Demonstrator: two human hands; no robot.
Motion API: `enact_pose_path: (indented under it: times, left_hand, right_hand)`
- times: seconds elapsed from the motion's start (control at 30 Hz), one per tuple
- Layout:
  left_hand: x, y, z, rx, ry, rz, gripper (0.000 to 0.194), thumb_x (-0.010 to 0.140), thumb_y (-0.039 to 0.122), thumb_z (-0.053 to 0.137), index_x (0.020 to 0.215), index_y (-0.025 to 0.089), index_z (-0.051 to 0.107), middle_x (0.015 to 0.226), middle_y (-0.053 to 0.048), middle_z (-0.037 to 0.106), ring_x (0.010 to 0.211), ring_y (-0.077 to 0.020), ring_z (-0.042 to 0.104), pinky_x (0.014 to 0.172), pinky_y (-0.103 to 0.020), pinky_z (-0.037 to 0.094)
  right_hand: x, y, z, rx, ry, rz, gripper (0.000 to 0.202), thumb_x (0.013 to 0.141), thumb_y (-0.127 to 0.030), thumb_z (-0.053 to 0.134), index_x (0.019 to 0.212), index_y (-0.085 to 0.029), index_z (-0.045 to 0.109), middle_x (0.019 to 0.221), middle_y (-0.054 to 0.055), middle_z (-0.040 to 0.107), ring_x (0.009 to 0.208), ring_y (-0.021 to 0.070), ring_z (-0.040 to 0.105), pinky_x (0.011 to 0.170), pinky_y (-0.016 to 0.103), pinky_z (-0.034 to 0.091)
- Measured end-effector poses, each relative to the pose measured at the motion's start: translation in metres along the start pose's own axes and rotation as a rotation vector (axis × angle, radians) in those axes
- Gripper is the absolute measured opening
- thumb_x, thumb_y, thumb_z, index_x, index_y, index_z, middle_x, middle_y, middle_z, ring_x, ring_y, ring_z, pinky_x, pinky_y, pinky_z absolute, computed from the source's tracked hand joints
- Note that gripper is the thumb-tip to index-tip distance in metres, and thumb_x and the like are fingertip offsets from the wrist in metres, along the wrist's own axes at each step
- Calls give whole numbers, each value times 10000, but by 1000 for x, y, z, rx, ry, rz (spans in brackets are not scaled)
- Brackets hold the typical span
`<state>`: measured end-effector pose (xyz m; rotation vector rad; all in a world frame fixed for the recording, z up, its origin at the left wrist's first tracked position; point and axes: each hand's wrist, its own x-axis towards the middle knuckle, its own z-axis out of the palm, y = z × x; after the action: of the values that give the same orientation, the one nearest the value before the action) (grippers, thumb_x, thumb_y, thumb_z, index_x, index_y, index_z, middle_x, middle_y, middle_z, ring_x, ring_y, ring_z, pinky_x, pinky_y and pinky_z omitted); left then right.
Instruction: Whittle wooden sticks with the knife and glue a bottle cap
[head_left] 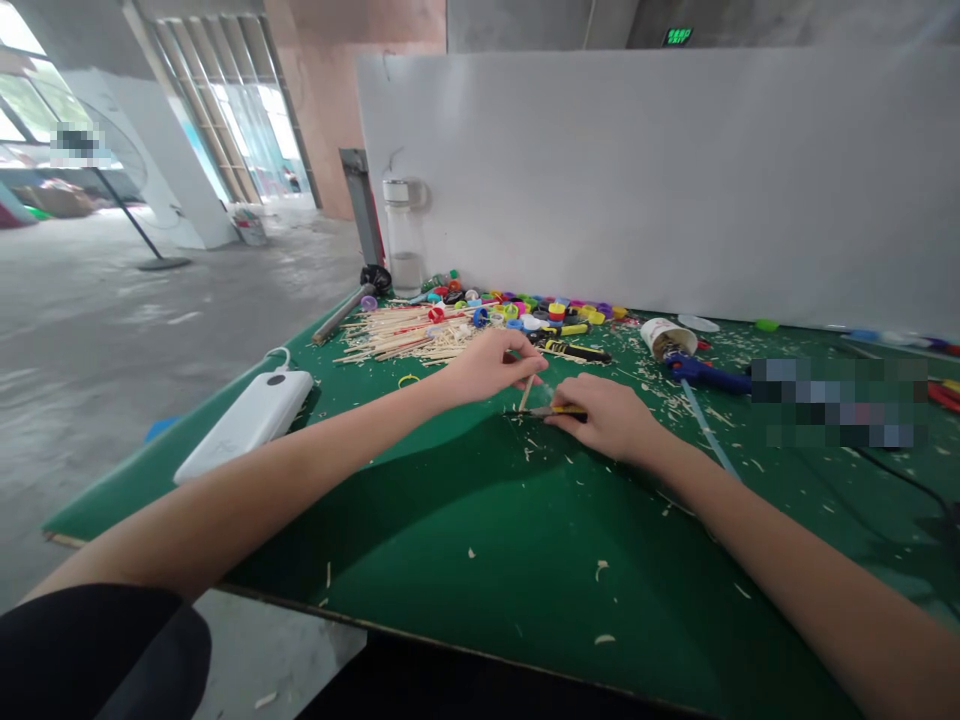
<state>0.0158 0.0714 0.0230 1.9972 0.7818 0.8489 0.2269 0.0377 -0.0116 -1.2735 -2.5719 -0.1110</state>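
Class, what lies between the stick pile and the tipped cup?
In the head view, yellow-and-black tools, colourful caps and, nearer the cup, pale shavings.

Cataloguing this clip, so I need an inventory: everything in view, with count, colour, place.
table: 1, green, foreground
board: 1, white, behind table
sticks: many, pale, far left heap
caps: many, mixed colours, along board
shavings: many, pale, scattered
held stick: 1, pale, left hand
knife: 1, yellow-black, right hand
power bank: 1, white, table's left
bottle: 1, clear, far left corner
cup: 1, whitish, tipped, far right of caps
blue tool: 1, beside cup, partly pixelated
fan: 1, dark stand, floor left
bucket: 1, whitish, floor, back left
exit sign: 1, green, above board
background: remaining small items unclear
hands: 2, bare, centre
arms: 2, black sleeve on left
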Motion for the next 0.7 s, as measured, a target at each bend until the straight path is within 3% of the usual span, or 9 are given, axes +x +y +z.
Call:
enact_pose_path:
  times: [0.2, 0.3, 0.47, 0.7]
  left_hand:
    - [5, -16, -10, -198, -17, -72, 216, 794, 333, 611, 752, 121, 608, 998, -103, 641, 802, -151, 685, 692, -249, 581]
    - [6, -19, -10, -254, -20, -99, 199, 786, 318, 627, 765, 120, 625, 990, -97, 650, 818, -162, 689, 728, -272, 584]
    - [6, -17, -8, -327, -28, -153, 158, 776, 279, 654, 810, 126, 646, 855, -61, 674, 842, -173, 690, 777, -296, 576]
    - [5, -18, -9, -303, -114, -127, 184, 786, 308, 659, 826, 129, 650, 944, -67, 679, 871, -161, 677, 810, -304, 554]
  right_hand:
    - [-8, 4, -2, 7, 79, -27, 161, 873, -338, 511, 779, -210, 487, 780, 43, 571, 760, 180, 478, 592, 278, 322]
    - [-7, 7, -2, 10, 75, -26, 174, 869, -347, 512, 767, -209, 487, 767, 44, 564, 754, 183, 473, 590, 282, 324]
    - [0, 5, -2, 63, 15, 9, 193, 855, -365, 530, 742, -215, 483, 767, 41, 569, 765, 186, 487, 579, 280, 319]
    - [9, 9, -7, 148, -104, 23, 194, 844, -377, 529, 745, -220, 471, 798, 39, 563, 759, 180, 500, 603, 290, 334]
